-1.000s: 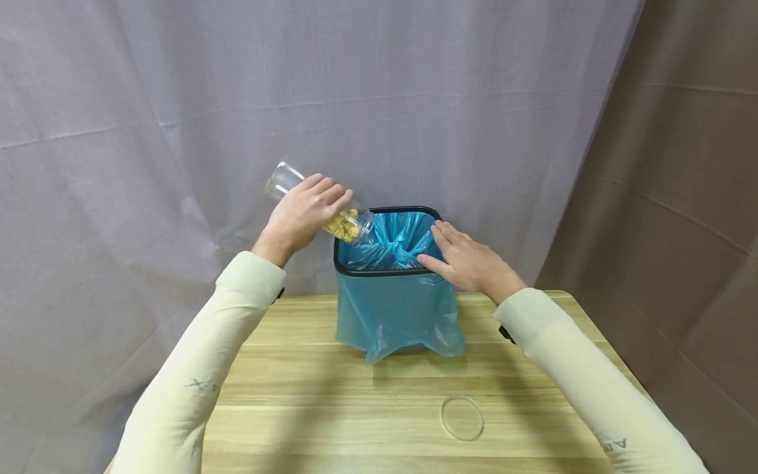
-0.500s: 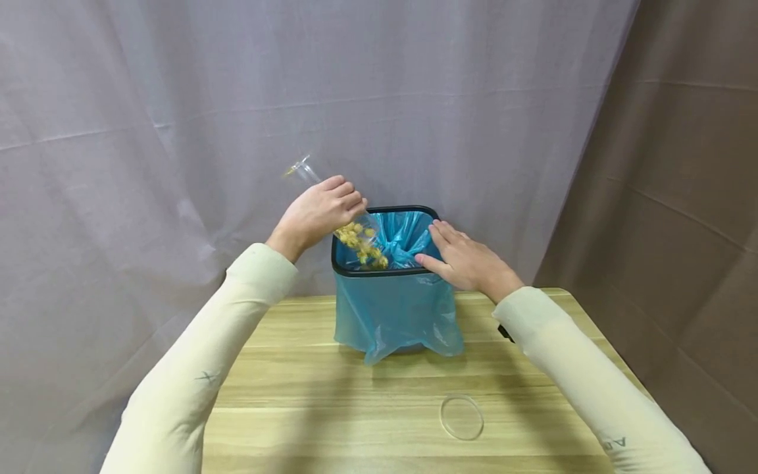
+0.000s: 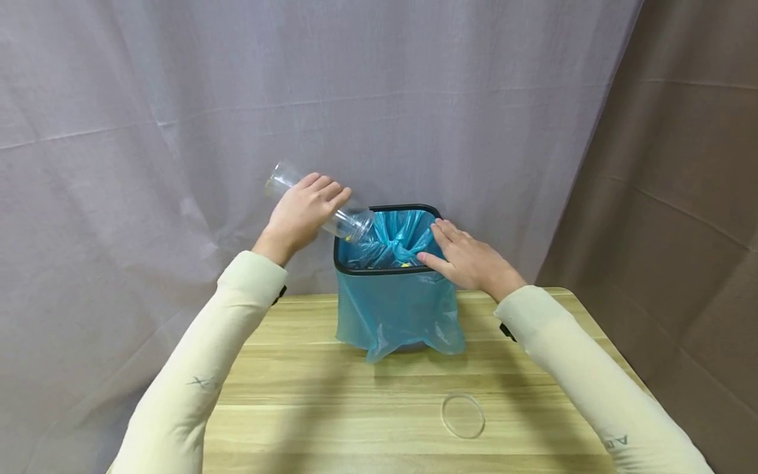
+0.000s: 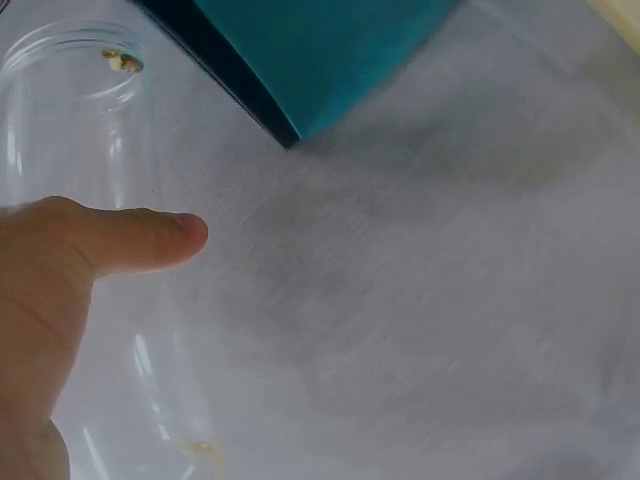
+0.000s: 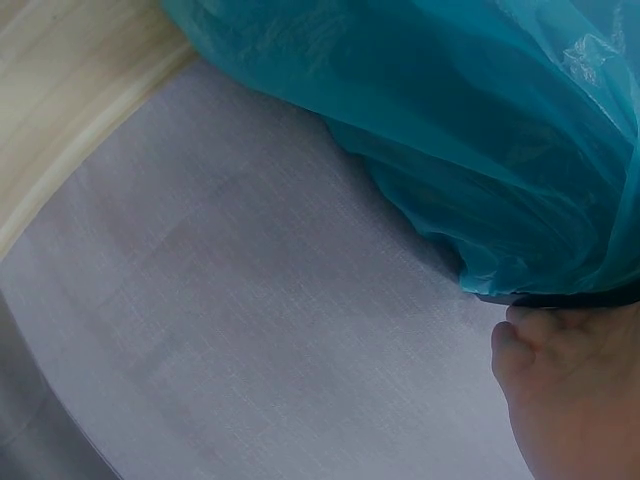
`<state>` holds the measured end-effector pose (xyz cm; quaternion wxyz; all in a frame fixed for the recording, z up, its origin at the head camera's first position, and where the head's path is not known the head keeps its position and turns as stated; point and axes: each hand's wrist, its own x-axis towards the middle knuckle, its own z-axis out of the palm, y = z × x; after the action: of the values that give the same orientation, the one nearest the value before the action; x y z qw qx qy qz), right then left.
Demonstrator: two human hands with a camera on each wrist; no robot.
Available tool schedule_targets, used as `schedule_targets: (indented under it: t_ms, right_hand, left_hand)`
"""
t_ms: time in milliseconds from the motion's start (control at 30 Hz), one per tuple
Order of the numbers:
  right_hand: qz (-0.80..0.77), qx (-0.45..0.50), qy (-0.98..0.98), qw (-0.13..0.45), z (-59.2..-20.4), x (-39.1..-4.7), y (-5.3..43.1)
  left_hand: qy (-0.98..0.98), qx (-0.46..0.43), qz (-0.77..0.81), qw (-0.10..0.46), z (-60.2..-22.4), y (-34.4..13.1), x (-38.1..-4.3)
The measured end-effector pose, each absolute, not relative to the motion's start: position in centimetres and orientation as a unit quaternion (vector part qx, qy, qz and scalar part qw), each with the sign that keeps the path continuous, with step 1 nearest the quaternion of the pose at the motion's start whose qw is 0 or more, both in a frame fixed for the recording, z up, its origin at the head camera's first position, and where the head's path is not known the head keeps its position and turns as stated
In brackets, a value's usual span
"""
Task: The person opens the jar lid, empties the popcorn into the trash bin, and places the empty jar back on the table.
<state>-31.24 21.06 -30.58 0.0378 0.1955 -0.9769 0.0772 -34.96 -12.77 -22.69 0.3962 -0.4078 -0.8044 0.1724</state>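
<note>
In the head view my left hand [image 3: 304,214] grips a clear jar [image 3: 351,224], tilted with its uncapped mouth low over the left side of a black-rimmed trash bin [image 3: 387,271]. A small brownish-yellow bit [image 4: 122,61] clings inside the mouth in the left wrist view; otherwise the jar looks nearly empty. Blue bag plastic [image 3: 397,309] lines the bin and hangs outside it. Inside, a yellow piece [image 3: 406,265] shows by the front rim; the bottom is hidden. My right hand [image 3: 470,260] rests on the bin's right rim, its fingers extended.
The bin stands toward the back of a wooden table [image 3: 284,382]. A thin clear ring [image 3: 462,416] lies nearer the front, right of centre. A grey curtain [image 3: 379,99] hangs close behind, and a brown one [image 3: 669,197] on the right.
My left hand tipped the jar more steeply, and yellow pieces poured from it into the bin. The jar has since swung back to a shallower tilt. My right hand stayed on the rim.
</note>
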Motion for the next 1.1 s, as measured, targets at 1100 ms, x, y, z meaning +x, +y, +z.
schedule_targets:
  t_ms: [1100]
  right_hand:
    - [0.088,0.201,-0.975,0.039,-30.5,-30.9,21.5]
  left_hand:
    - [-0.775,-0.088,-0.592,0.203,-37.2,-18.8,-32.8]
